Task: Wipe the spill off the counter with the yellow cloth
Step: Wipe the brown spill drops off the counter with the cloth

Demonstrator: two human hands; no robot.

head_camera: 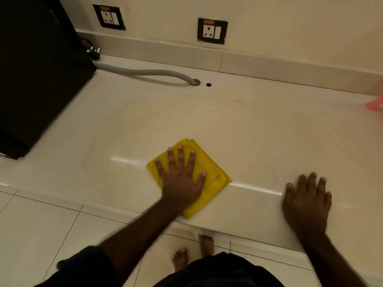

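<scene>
Left hand (180,181) flat, fingers spread, pressing yellow cloth (209,172) beneath it at desk (228,125) front edge | right hand (306,199) flat, splayed on desk, empty, apart from cloth

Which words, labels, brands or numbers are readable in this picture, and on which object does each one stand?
None can be read.
Left wall socket: an orange strip on top, too blurred to tell if it holds text.
Right wall socket: the same orange strip, unreadable.
Yellow cloth, counter, black appliance, grey hose: no text visible.
</scene>
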